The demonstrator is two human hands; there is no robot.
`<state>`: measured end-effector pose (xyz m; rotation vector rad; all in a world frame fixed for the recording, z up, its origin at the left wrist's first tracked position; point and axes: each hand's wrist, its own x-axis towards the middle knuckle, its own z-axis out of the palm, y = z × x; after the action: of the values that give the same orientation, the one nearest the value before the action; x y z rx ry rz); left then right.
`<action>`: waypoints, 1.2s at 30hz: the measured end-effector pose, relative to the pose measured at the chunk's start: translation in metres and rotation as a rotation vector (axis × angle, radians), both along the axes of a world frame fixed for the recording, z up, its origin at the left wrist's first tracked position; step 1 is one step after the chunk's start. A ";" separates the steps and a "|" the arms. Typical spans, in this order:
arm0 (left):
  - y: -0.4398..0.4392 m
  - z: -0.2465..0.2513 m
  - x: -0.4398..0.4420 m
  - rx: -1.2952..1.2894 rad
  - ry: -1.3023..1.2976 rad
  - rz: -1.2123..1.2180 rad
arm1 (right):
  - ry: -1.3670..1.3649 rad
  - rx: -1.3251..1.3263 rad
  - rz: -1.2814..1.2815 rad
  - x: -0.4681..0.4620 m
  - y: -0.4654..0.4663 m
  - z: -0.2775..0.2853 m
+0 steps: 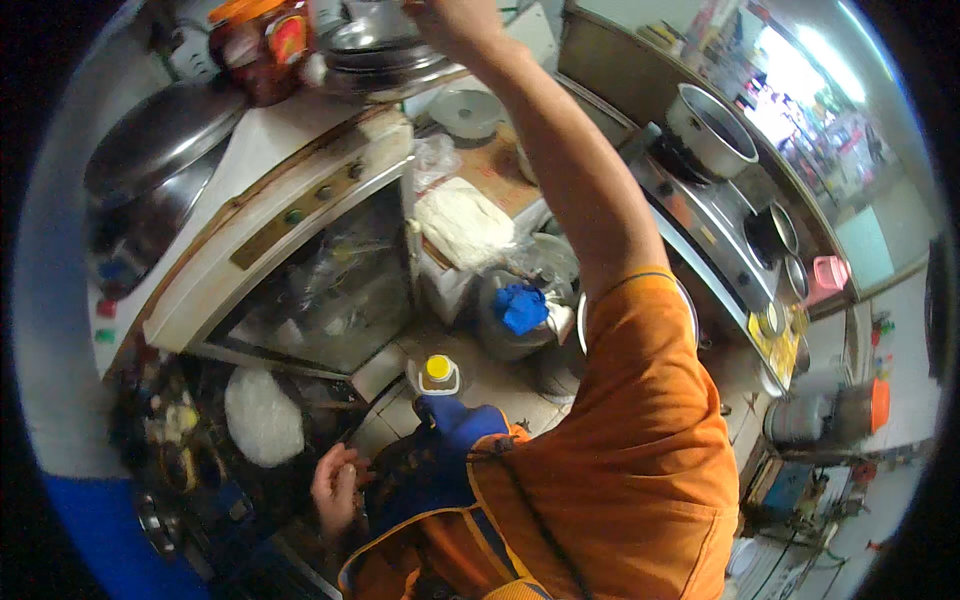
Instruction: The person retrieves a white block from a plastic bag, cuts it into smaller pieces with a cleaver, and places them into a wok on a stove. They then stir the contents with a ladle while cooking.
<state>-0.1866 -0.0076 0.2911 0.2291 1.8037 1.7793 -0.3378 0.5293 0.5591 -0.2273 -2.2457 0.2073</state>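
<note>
My right arm stretches up across the view, and my right hand (456, 22) is partly cut off by the top edge. It is beside a stack of shiny metal pots or lids (379, 49); whether the fingers hold anything is hidden. Down at the left, my left hand (339, 487) hangs by my body with its fingers loosely bent and apart, holding nothing. Left of the stack stands a red jar (259, 56) with an orange lid. A plastic jug with a yellow cap (439, 369) stands on the floor before me.
A glass-fronted cabinet (322, 277) runs beneath the worktop, which bears a large metal wok or basin (161, 146). Right of it lie a white cloth (465, 221) and a blue bag (521, 307). A pot (711, 133) sits on the gas stove (701, 225) at right.
</note>
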 end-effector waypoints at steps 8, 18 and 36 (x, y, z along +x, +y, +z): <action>0.010 0.015 -0.024 -0.232 0.152 0.028 | 0.067 -0.293 0.545 0.066 -0.087 -0.041; 0.009 0.005 0.018 -0.678 0.294 -0.069 | -1.005 -0.390 0.736 0.223 -0.176 -0.417; 0.048 -0.026 -0.013 -0.397 -0.103 -0.146 | -0.421 -0.823 -0.133 0.216 -0.053 -0.348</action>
<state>-0.1995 0.0401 0.2652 0.1041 1.9647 1.2782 -0.1215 0.4759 0.2114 -0.9214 -2.4172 1.0953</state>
